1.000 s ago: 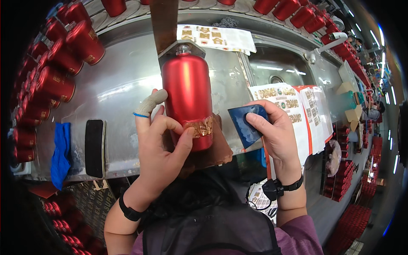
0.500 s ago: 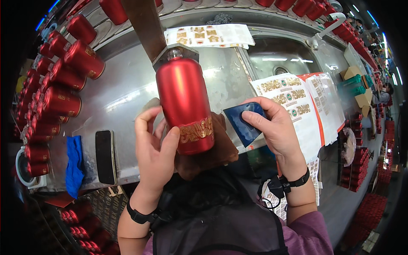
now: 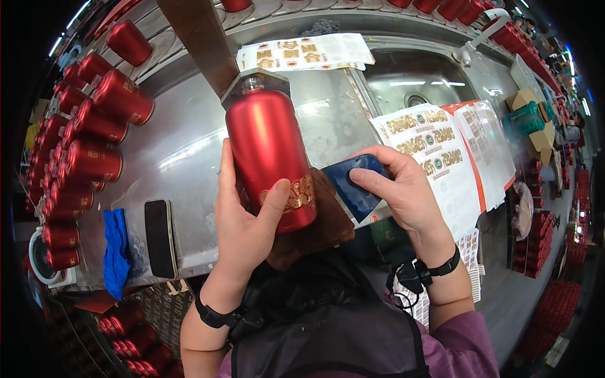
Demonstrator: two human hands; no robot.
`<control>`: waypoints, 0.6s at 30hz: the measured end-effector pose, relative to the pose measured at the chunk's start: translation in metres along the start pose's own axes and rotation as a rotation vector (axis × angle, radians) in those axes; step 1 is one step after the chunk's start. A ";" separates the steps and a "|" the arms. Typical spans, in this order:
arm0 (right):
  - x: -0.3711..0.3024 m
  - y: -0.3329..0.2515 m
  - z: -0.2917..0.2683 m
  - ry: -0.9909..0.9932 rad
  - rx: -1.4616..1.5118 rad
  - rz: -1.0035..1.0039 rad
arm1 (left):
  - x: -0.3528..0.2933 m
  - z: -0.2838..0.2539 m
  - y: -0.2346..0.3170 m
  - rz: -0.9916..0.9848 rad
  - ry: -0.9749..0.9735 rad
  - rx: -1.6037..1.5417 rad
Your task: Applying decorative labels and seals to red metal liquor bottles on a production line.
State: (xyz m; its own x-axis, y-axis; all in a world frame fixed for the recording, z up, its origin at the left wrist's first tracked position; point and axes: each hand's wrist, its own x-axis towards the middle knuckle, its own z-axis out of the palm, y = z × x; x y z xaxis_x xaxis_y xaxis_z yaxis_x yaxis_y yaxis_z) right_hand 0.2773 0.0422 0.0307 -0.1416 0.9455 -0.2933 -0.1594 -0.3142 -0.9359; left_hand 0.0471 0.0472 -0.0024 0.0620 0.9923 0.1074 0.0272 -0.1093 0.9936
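Observation:
My left hand (image 3: 249, 230) wraps around the lower part of a red metallic bottle (image 3: 268, 142) that lies on a brown wooden block (image 3: 201, 44) over the steel counter (image 3: 183, 151). A gold label (image 3: 297, 195) sits near the bottle's base, with my thumb resting on it. My right hand (image 3: 403, 192) holds a dark blue flat scraper (image 3: 351, 186) just to the right of the gold label.
Several red bottles (image 3: 94, 160) lie in rows along the counter's left side. Sheets of gold labels (image 3: 302, 53) lie at the back and label sheets (image 3: 441, 151) at the right beside a sink (image 3: 416, 79). A black phone (image 3: 161, 239) and blue cloth (image 3: 116, 252) rest at left.
The bottle and both hands have shifted slightly right and lower in view. My right hand has brought the blue scraper closer to the gold label.

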 end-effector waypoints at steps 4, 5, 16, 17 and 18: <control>-0.001 0.000 0.002 -0.009 0.002 0.010 | -0.001 0.004 0.004 -0.014 0.054 -0.034; -0.001 0.000 0.003 -0.007 0.003 0.010 | -0.001 0.004 0.004 -0.013 0.052 -0.034; -0.002 0.004 0.000 -0.008 -0.011 0.006 | 0.008 0.008 0.005 0.030 0.062 0.226; -0.002 0.005 -0.001 -0.006 -0.005 0.008 | 0.008 0.009 0.005 0.028 0.058 0.229; -0.003 0.004 0.000 -0.006 0.001 0.010 | 0.008 0.010 0.007 0.019 0.069 0.199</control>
State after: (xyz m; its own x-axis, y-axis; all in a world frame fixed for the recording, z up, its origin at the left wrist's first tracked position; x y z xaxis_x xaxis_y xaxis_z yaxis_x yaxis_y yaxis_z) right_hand 0.2774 0.0385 0.0277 -0.1486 0.9418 -0.3014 -0.1587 -0.3236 -0.9328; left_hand 0.0577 0.0534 0.0049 -0.0043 0.9908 0.1351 0.2237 -0.1307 0.9659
